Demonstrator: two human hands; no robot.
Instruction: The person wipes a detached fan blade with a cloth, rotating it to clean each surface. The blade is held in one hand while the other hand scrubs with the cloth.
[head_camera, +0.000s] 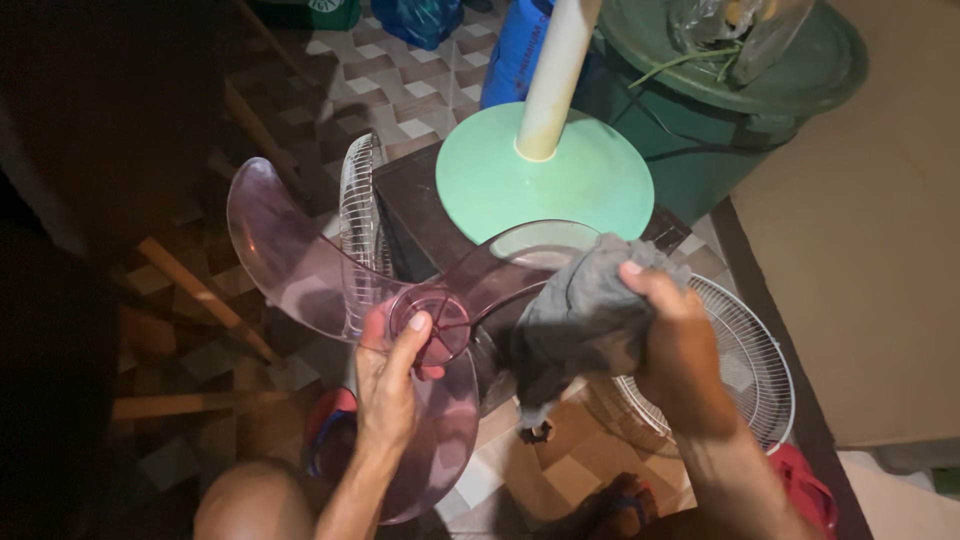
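Note:
A clear, pink-tinted three-bladed fan propeller (300, 265) is held up in front of me. My left hand (388, 380) grips it at the round hub, thumb across the hub's face. My right hand (678, 345) is closed on a crumpled grey cloth (580, 315), pressed against the right-hand blade. The lower blade hangs down behind my left wrist.
A pale green round fan base (545, 185) with a cream pole (555, 75) stands on a dark box. One white wire grille (745, 360) lies at the right, another (357, 205) leans at the left. A green lidded bin (740, 90) sits behind. The floor is tiled, with wooden sticks (200, 295) at the left.

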